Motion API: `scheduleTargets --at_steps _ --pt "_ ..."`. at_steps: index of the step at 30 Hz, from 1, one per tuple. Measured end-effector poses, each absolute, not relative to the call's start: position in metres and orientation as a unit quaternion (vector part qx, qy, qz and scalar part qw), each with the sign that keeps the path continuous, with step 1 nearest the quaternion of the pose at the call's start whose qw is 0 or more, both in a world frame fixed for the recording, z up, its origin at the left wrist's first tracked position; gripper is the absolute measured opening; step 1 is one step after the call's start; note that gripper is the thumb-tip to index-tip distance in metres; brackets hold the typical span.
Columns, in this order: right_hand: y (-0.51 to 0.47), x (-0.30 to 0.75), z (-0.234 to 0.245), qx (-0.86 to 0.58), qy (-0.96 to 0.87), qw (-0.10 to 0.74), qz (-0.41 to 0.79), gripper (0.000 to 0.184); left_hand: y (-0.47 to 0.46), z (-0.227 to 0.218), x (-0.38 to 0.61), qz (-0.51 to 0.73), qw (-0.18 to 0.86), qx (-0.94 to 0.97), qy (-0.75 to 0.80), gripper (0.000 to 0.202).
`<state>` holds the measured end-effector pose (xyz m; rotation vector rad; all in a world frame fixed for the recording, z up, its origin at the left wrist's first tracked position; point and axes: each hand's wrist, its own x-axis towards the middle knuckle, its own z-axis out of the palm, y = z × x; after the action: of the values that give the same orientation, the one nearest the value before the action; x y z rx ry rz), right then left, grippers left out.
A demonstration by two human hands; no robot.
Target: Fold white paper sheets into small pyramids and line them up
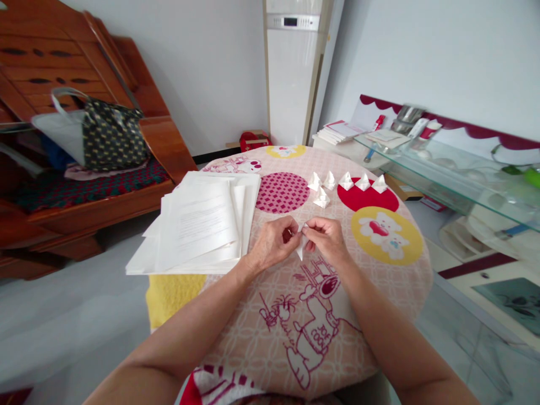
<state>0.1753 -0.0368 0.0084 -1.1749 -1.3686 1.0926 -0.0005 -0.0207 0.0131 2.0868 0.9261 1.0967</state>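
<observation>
Between my two hands, over the middle of the round table, is a small folded piece of white paper (300, 247) with a point hanging downward. My left hand (276, 241) pinches it from the left, thumb and fingers together. From the right, my right hand (325, 237) pinches its upper part, and the fingertips hide some of the folds. Beyond my hands stand several small folded white paper shapes (346, 181) with pointed tops; one folded shape (322, 198) sits nearer to me than the others.
Left on the patterned tablecloth (261, 315) lies a stack of white paper sheets (198, 225), the top one printed. A glass shelf (464, 174) with several items runs along the right. A wooden bench (160, 146) holding a dark patterned bag (112, 135) stands at left.
</observation>
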Motion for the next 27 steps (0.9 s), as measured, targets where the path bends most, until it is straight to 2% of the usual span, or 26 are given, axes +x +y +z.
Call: scheduleTargets --at_steps 6,12,18,22,27 --pt "-0.038 0.173 0.014 -0.49 -0.554 0.503 0.447 0.009 -0.019 0.009 -0.002 0.437 0.454 0.717 0.3 0.013" --pt "-0.035 0.176 0.008 -0.481 -0.561 0.498 0.454 0.015 -0.017 0.006 -0.002 0.438 0.46 0.715 0.291 0.008" --pt "-0.034 0.184 0.007 -0.455 -0.579 0.516 0.438 0.033 -0.016 0.009 -0.002 0.434 0.466 0.711 0.3 0.026" --pt "-0.036 0.185 0.01 -0.438 -0.6 0.511 0.433 0.038 -0.015 0.011 -0.002 0.427 0.488 0.7 0.299 0.041" --pt "-0.037 0.186 0.011 -0.435 -0.6 0.515 0.43 0.041 -0.011 0.011 -0.003 0.433 0.506 0.686 0.294 0.043"
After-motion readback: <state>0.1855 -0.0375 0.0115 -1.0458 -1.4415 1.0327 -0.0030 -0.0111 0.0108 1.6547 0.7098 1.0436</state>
